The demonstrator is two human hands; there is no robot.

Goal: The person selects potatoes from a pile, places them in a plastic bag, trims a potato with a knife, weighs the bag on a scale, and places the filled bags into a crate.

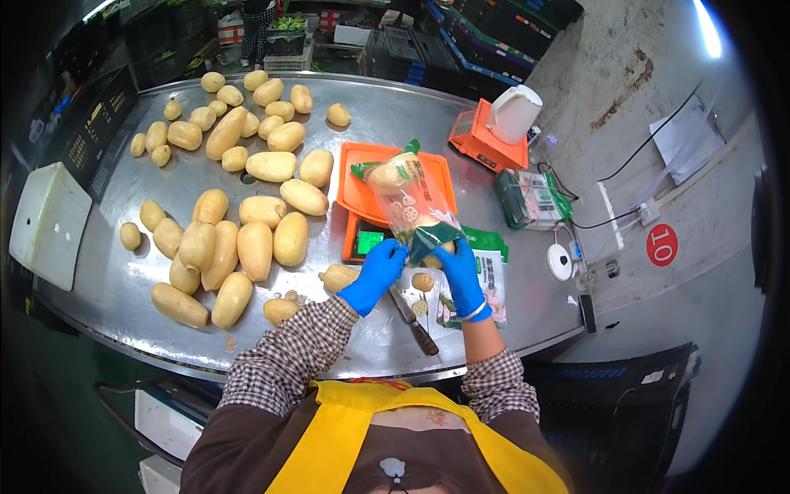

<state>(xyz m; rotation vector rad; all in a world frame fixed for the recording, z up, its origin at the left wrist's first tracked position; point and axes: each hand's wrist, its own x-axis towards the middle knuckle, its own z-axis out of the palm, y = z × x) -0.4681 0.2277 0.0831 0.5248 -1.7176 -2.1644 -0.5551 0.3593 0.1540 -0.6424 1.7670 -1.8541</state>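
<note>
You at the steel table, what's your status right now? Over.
Left hand and right hand gripping clear bag's near end. Pale root showing inside, above orange tray. Bag unobstructed; knife lying close to hands.

A lamp (707, 30) glares upper right (edges bend).

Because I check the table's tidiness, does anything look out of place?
The knife lies bare by the left hand, a possible cutting risk; lotus root offcuts lie loose beside it on the steel table.
</note>
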